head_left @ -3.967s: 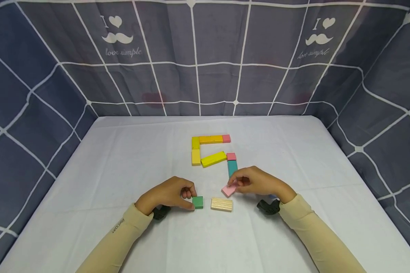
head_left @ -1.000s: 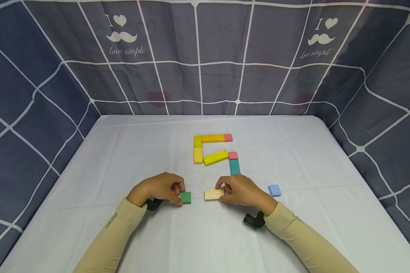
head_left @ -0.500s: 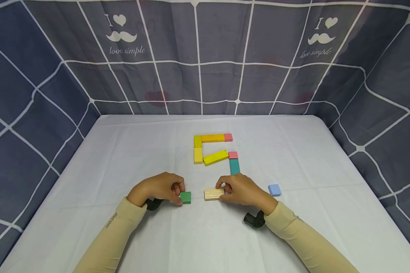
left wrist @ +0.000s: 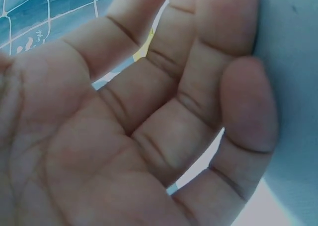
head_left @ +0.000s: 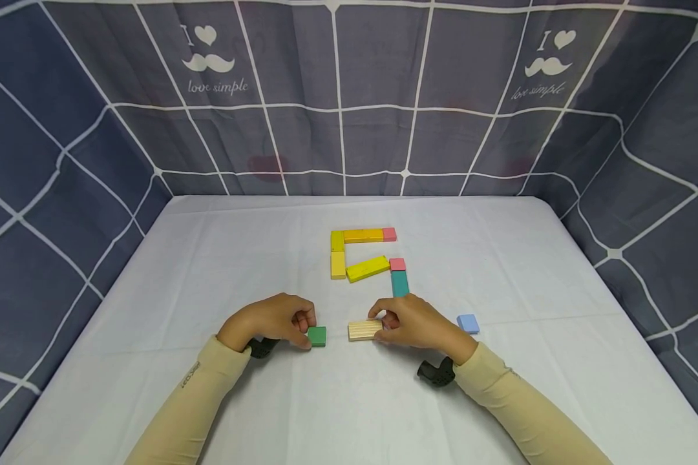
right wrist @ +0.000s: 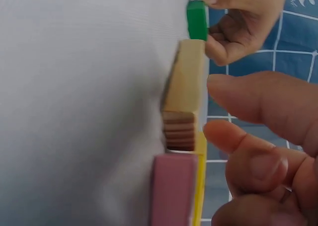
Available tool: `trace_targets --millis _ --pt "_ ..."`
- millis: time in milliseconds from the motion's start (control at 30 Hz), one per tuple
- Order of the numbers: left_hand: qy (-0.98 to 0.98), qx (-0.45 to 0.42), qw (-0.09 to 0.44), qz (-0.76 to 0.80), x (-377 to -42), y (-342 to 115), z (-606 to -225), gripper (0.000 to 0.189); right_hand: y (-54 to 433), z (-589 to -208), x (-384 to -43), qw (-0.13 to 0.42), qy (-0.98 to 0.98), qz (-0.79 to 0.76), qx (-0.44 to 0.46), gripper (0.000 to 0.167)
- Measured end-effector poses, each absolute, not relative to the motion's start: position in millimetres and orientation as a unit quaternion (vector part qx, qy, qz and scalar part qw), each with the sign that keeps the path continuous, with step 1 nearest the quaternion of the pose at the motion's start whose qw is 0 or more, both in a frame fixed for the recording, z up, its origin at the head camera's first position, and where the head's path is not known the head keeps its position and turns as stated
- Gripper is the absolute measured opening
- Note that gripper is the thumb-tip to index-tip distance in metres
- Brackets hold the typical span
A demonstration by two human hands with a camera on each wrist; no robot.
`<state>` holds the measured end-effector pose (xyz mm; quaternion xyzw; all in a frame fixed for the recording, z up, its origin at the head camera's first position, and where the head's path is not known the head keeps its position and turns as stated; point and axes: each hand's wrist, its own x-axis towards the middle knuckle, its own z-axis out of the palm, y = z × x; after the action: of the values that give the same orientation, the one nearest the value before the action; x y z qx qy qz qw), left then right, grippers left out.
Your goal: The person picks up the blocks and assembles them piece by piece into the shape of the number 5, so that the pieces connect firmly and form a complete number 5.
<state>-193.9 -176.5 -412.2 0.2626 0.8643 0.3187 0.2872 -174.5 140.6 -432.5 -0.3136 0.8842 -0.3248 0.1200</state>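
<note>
My left hand [head_left: 276, 321] pinches a small green block [head_left: 317, 336] between thumb and fingers. In the left wrist view the curled fingers [left wrist: 149, 97] hide that block. To its right, a ribbed wooden block [head_left: 362, 330] lies with its right end at my right hand [head_left: 415, 326]. Thumb and index finger sit at its two long edges. In the right wrist view, the fingertips [right wrist: 223, 89] show right at the wooden block's upper edge, and a pink block [right wrist: 174, 191] lies close by. My right hand hides the pink block in the head view.
Farther back, yellow and orange blocks [head_left: 363, 236], pink ends [head_left: 397, 264] and a teal block [head_left: 400, 283] form a bent line. A light blue block [head_left: 468, 323] lies right of my right hand. Grey checked curtains [head_left: 372, 142] stand around the white table [head_left: 238, 258].
From four seconds ago, my right hand has left the pink block for the wooden one. The green and wooden blocks have shifted left and slightly back. Over the last second, hardly anything moves.
</note>
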Motion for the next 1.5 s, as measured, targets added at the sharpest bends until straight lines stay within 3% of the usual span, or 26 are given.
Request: trace_targets --millis 367,667,1500 --pt "0.857 0.27 0.286 0.333 -196.2 -172.9 -416.1 0.023 168.3 -428.1 -177.3 0.163 0.828 -0.43 -0.32 0.018" --pt "0.855 0.271 0.278 0.346 -197.3 -170.4 -421.0 0.022 195.1 -425.4 -179.4 0.124 0.819 -0.461 -0.319 0.019" --pt "0.857 0.281 0.26 0.346 -198.2 -162.4 -426.5 0.024 268.7 -427.3 -186.6 0.114 0.827 -0.497 -0.237 0.023"
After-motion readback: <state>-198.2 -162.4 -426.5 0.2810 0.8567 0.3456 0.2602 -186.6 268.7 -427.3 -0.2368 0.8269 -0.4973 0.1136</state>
